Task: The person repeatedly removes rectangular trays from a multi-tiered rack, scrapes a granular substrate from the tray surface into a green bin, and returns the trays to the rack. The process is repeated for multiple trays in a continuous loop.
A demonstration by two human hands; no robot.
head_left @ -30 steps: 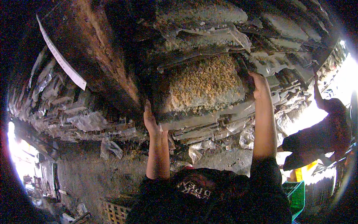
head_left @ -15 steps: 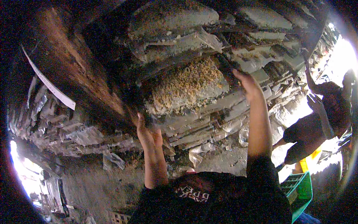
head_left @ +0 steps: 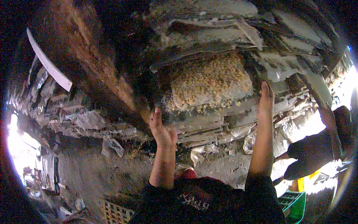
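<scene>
A pale slab [head_left: 212, 84], thickly strewn with yellowish-brown crumbs, spans the space between my hands, with dark edges around it. At its near left corner, my left hand [head_left: 162, 128] grips with the thumb raised and the other fingers curled below. My right hand [head_left: 265, 98] is closed at the right edge, thumb on top, its other fingers mostly hidden. Loose crumbs cover the slab's near border. What the slab is made of I cannot tell.
Layered grey-white pieces and plastic sheets [head_left: 248, 33] are piled behind and right. A brown beam [head_left: 100, 71] slants at left, near a white strip [head_left: 48, 61]. Another person [head_left: 313, 149] stands at right above a green crate [head_left: 296, 207]. A pale perforated crate [head_left: 117, 212] lies low left.
The crumb-covered slab and both my hands sit farther right in the picture. The view has shifted too, as the pile behind also appears farther right. The other person's raised arms have dropped.
</scene>
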